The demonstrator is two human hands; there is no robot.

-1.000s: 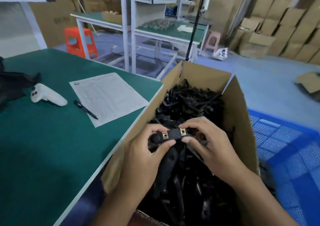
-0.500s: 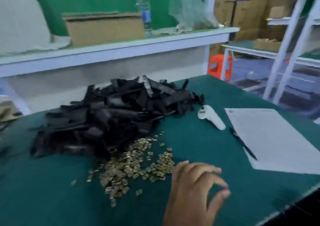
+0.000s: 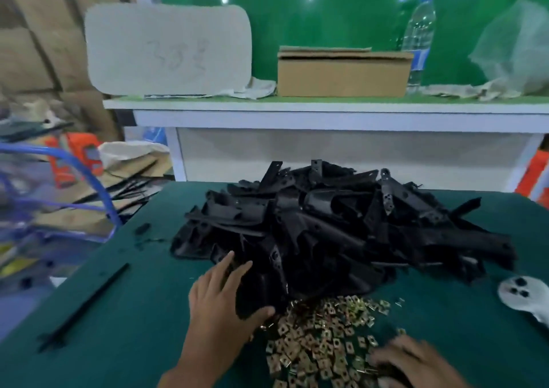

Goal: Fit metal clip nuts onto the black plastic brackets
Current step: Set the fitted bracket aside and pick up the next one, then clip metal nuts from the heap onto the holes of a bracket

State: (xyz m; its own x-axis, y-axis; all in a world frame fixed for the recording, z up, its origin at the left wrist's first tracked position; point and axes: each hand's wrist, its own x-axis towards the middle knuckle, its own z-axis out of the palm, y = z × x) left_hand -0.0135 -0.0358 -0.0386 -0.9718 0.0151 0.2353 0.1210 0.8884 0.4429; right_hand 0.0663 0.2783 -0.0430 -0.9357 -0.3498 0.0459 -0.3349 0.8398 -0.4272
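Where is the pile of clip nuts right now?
In the head view the clip nuts lie low and centre-right on the green table, against the near edge of the black bracket pile, between the left hand and right hand.

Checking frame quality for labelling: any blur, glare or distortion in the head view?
Head view: right hand smeared by motion blur; left hand sharper; left edge around the blue tubing heavily smeared; lamp glare spots on the green panel; wide-angle bending of the shelf edge; bracket pile dark, little detail.
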